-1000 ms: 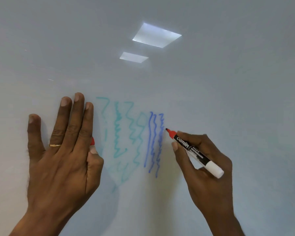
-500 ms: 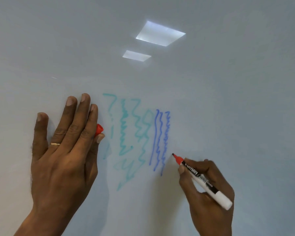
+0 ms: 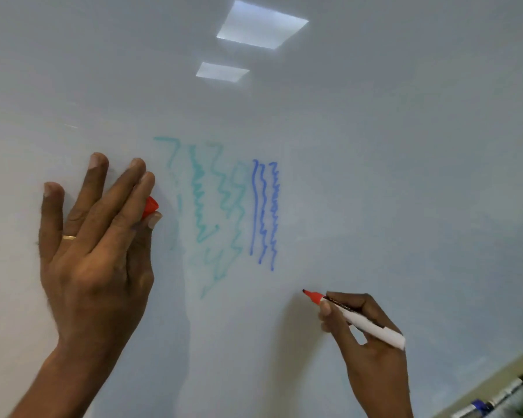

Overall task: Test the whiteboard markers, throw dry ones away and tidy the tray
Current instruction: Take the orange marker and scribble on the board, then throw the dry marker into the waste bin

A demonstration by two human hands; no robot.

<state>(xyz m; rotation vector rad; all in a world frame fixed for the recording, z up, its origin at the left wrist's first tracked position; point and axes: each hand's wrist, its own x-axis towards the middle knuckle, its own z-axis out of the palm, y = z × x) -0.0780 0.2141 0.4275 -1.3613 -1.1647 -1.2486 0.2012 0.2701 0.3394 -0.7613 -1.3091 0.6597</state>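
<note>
Left hand (image 3: 94,245) lies on the whiteboard (image 3: 405,146), fingers straight and fanned, and there's a red cap (image 3: 150,206) pinched between thumb and forefinger! Just beside it are teal scribbles (image 3: 218,212), then blue lines (image 3: 264,212). Lower right, the marker (image 3: 354,319) aims its red tip up-left at the board; touching or not, can't tell. Right hand (image 3: 372,342) pinches the barrel between thumb and fingers. Bottom-right corner: the tray (image 3: 477,393), blurred markers (image 3: 506,392) lying in it.
</note>
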